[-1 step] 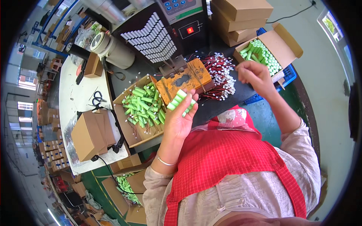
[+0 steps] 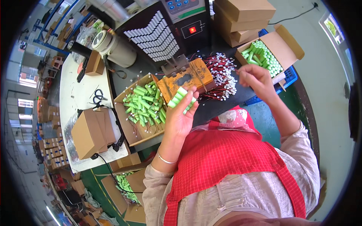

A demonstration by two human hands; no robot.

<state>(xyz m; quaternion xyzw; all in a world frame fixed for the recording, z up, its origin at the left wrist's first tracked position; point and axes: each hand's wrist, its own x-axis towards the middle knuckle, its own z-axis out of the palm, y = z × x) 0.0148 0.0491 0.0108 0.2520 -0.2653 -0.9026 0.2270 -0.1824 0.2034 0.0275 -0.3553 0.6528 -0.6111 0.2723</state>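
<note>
My left hand (image 2: pixel 180 122) is closed around several green cylindrical battery cells (image 2: pixel 176 98), just in front of a worn orange block (image 2: pixel 201 72) under the machine. My right hand (image 2: pixel 257 82) hovers at the right edge of a heap of red and black wire leads with white connectors (image 2: pixel 225 84). Its fingers are curled and pinched; whatever they hold is too small to make out. To the left of the block, an open carton (image 2: pixel 132 139) holds many green cells with leads (image 2: pixel 145 102). Plain green cells (image 2: pixel 269 62) stand in a carton at the right.
A dark machine (image 2: pixel 151 37) with a lit red switch (image 2: pixel 192 29) stands behind the block. Brown boxes (image 2: pixel 241 15) are stacked behind. On the left white table lie scissors (image 2: pixel 98 97), a folded carton (image 2: pixel 88 133) and a beige flask (image 2: pixel 117 51). A blue crate (image 2: pixel 289 77) supports the right carton.
The whole view has shifted very slightly. Both hands keep nearly the same place and grip.
</note>
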